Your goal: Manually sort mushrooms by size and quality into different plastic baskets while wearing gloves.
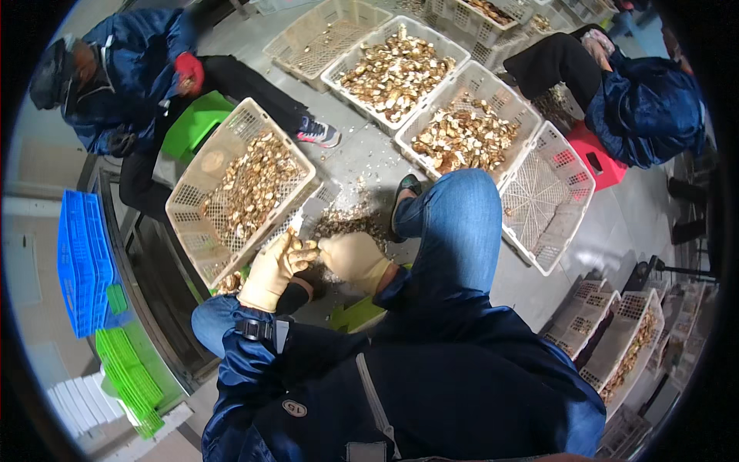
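My left hand, in a cream glove, is raised palm up by the lower rim of a tilted plastic crate of brown-and-white mushroom pieces. A small mushroom piece shows at its fingertips, with its fingers curled. My right hand, gloved alike, has its fingertips close to those of my left hand; it is slightly blurred, and whether it holds anything is hidden. Beneath and beyond both hands, dark scraps and pale bits lie on the grey floor between my knees.
Ahead stand crates of mushrooms, with a sparsely filled crate at their right. One person sits at left, another at right on a red stool. Blue crates and green baskets stand far left.
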`<act>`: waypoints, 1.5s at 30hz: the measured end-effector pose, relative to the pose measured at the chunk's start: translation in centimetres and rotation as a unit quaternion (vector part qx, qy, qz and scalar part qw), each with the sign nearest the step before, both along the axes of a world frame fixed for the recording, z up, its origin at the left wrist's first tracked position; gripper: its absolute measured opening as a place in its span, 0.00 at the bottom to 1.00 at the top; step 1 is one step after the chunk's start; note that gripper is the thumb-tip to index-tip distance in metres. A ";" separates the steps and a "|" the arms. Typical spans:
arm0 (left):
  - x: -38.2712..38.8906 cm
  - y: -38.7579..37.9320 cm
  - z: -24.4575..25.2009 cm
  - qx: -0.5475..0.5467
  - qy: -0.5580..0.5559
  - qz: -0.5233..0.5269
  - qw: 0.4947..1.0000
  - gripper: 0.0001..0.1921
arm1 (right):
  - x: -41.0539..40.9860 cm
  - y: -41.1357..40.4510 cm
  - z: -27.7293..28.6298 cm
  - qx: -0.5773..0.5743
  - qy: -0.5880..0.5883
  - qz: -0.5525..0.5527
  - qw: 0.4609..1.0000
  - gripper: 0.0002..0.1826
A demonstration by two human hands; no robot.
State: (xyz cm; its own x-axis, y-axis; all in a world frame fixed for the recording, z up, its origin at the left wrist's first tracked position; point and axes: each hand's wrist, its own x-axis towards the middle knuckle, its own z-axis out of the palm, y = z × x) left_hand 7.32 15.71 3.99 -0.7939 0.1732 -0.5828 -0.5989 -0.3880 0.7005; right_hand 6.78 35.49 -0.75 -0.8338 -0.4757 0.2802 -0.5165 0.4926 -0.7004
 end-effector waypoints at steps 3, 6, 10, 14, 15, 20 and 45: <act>-6.0 2.3 0.1 -0.016 -0.007 -0.084 0.996 0.14 | 0.3 0.8 -0.8 -0.014 0.041 -0.016 0.999 0.08; -13.5 5.6 0.4 0.008 0.043 -0.124 0.991 0.18 | 0.6 0.6 0.3 0.034 -0.056 -0.015 0.998 0.08; -24.0 10.2 0.9 -0.029 0.107 -0.174 0.979 0.20 | 0.6 -1.0 0.8 0.089 -0.080 -0.003 0.993 0.09; -27.2 10.0 0.7 0.013 0.143 -0.182 0.973 0.21 | 0.8 -1.6 0.9 0.074 -0.097 0.020 0.992 0.10; -26.3 9.6 1.7 -0.023 0.136 -0.176 0.975 0.21 | 0.7 -1.7 1.0 0.068 -0.098 0.021 0.993 0.10; -19.9 -2.0 0.8 -0.099 0.133 -0.095 0.982 0.20 | 0.9 -1.2 1.3 0.103 -0.086 0.049 0.990 0.07; -17.3 -16.4 -16.2 -0.742 0.231 -0.218 0.590 0.11 | 0.5 -3.4 0.9 0.127 -0.188 0.154 0.962 0.08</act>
